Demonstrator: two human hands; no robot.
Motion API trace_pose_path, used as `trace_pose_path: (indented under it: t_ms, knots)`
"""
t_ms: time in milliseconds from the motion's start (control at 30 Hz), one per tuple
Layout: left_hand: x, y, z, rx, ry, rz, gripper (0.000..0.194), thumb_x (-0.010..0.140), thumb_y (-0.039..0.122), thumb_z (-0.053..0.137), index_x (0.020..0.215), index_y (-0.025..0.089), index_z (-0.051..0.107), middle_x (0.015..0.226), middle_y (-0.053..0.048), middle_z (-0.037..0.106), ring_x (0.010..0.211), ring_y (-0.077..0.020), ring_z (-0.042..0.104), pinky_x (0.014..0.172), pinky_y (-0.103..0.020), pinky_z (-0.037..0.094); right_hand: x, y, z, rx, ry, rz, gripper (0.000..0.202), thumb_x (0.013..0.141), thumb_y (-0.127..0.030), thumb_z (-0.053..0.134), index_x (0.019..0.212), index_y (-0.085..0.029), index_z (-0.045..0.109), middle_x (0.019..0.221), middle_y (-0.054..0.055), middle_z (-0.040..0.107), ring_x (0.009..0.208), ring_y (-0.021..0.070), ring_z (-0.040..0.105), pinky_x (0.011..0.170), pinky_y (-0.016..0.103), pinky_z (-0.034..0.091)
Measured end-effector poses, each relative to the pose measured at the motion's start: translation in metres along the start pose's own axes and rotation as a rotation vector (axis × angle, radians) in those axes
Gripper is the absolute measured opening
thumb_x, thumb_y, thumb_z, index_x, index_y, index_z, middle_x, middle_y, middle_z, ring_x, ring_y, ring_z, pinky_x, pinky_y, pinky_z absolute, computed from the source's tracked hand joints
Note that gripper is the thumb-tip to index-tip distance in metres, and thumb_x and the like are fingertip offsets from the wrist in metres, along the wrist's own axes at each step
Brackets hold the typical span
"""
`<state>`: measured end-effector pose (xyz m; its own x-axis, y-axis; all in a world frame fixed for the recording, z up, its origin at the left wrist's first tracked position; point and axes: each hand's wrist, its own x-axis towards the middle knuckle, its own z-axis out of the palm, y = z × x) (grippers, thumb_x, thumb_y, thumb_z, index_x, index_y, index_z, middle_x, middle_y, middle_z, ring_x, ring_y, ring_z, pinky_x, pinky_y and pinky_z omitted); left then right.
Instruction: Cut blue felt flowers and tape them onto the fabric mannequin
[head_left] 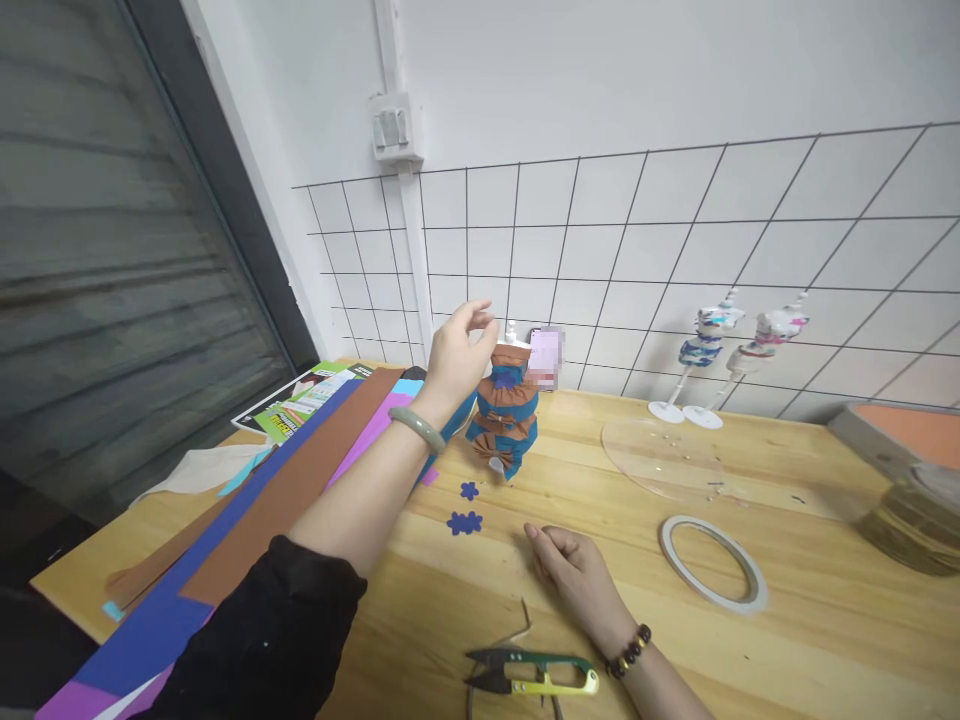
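My left hand (463, 350), with a bangle on its wrist, is raised beside the top of a small dress form (511, 330). Its fingers are bent and loosely apart, and no held thing shows; whether they touch the form is unclear. A brown and blue ruffled dress (506, 410) with bows and a dark blue flower covers the form. My right hand (570, 570) rests on the table with curled fingers, thumb against index finger; anything between them is hidden. Dark blue flower cutouts (465, 523) lie between the hand and the dress. Yellow-green thread snips (532, 671) lie close below.
Strips of brown fabric (300, 480) and other coloured sheets lie at left. A phone (547, 357) leans behind the dress. On the right are a white tape roll (714, 564), a clear disc (652, 460), two small decorated dress forms (709, 335) and a jar (915, 520).
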<state>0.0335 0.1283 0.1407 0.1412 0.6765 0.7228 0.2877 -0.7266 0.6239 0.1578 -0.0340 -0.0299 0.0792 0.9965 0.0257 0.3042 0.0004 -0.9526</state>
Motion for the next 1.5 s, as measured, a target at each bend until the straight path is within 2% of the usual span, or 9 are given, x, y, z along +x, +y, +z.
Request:
trace_pose_path:
  t_ms: [100, 200, 300, 433, 700, 867, 1133, 1367, 1500]
  knots:
    - [-0.030, -0.013, -0.011, 0.071, 0.112, -0.074, 0.023, 0.083, 0.026, 0.045, 0.105, 0.019, 0.050, 0.098, -0.005, 0.060, 0.093, -0.0124, 0.055, 0.081, -0.026, 0.042, -0.001, -0.003, 0.000, 0.003, -0.002, 0.000, 0.049, 0.079, -0.055, 0.042, 0.045, -0.021, 0.033, 0.043, -0.006, 0.031, 0.042, 0.0078, 0.028, 0.043, 0.022, 0.026]
    - [-0.076, -0.037, -0.021, 0.145, 0.083, -0.245, 0.023, 0.085, 0.028, 0.041, 0.105, 0.018, 0.046, 0.090, -0.004, 0.058, 0.083, -0.0120, 0.055, 0.075, -0.025, 0.042, 0.000, -0.004, 0.000, 0.000, -0.001, 0.002, 0.050, 0.077, -0.058, 0.042, 0.045, -0.021, 0.032, 0.043, -0.006, 0.031, 0.042, 0.0078, 0.028, 0.043, 0.022, 0.026]
    - [-0.122, -0.061, -0.027, 0.229, -0.164, -0.396, 0.025, 0.085, 0.028, 0.036, 0.102, 0.016, 0.050, 0.082, -0.004, 0.058, 0.076, -0.0136, 0.054, 0.069, -0.025, 0.041, 0.000, -0.004, 0.000, -0.016, -0.001, 0.015, 0.050, 0.077, -0.058, 0.041, 0.045, -0.021, 0.032, 0.043, -0.006, 0.029, 0.042, 0.0080, 0.027, 0.043, 0.022, 0.025]
    - [-0.154, -0.068, -0.032, 0.186, -0.432, -0.391, 0.013, 0.075, 0.024, 0.052, 0.072, 0.017, 0.062, 0.072, -0.002, 0.061, 0.072, -0.0145, 0.055, 0.067, -0.024, 0.041, -0.001, -0.002, -0.001, -0.038, -0.003, 0.035, 0.049, 0.078, -0.058, 0.041, 0.046, -0.021, 0.033, 0.045, -0.006, 0.029, 0.043, 0.0085, 0.028, 0.044, 0.023, 0.025]
    - [-0.155, -0.058, -0.049, 0.255, -0.792, -0.285, 0.017, 0.075, 0.029, 0.054, 0.078, 0.019, 0.067, 0.081, -0.003, 0.065, 0.082, -0.0175, 0.055, 0.073, -0.027, 0.040, -0.002, 0.001, -0.001, -0.063, 0.001, 0.050, 0.049, 0.078, -0.058, 0.041, 0.047, -0.021, 0.035, 0.046, -0.005, 0.032, 0.046, 0.0101, 0.031, 0.047, 0.023, 0.028]
    - [-0.158, -0.065, -0.052, 0.313, -0.818, -0.301, 0.019, 0.071, 0.025, 0.058, 0.088, 0.019, 0.066, 0.094, -0.005, 0.064, 0.093, -0.0201, 0.053, 0.081, -0.030, 0.038, -0.003, 0.002, 0.000, -0.087, 0.013, 0.056, 0.048, 0.078, -0.057, 0.042, 0.048, -0.021, 0.034, 0.048, -0.004, 0.031, 0.047, 0.0105, 0.031, 0.047, 0.023, 0.028]
    - [-0.159, -0.066, -0.051, 0.283, -0.826, -0.319, 0.008, 0.071, 0.022, 0.056, 0.065, 0.019, 0.062, 0.077, -0.001, 0.063, 0.085, -0.0171, 0.054, 0.073, -0.027, 0.038, -0.004, 0.000, -0.001, -0.113, 0.009, 0.055, 0.049, 0.078, -0.058, 0.041, 0.047, -0.021, 0.033, 0.048, -0.004, 0.032, 0.047, 0.0110, 0.032, 0.048, 0.024, 0.030]
    - [-0.159, -0.065, -0.052, 0.284, -0.820, -0.313, 0.012, 0.069, 0.020, 0.056, 0.077, 0.020, 0.064, 0.086, -0.002, 0.064, 0.087, -0.0170, 0.054, 0.078, -0.027, 0.037, -0.004, -0.002, -0.001, -0.108, 0.014, 0.040, 0.049, 0.078, -0.058, 0.042, 0.047, -0.021, 0.034, 0.047, -0.004, 0.033, 0.047, 0.0109, 0.033, 0.047, 0.023, 0.031]
    - [-0.159, -0.068, -0.052, 0.250, -0.874, -0.357, 0.011, 0.071, 0.022, 0.054, 0.066, 0.018, 0.063, 0.073, -0.001, 0.064, 0.074, -0.0148, 0.056, 0.066, -0.025, 0.038, -0.004, -0.001, -0.001, -0.107, 0.006, 0.039, 0.048, 0.078, -0.056, 0.042, 0.047, -0.021, 0.035, 0.049, -0.003, 0.035, 0.048, 0.0114, 0.035, 0.049, 0.023, 0.032]
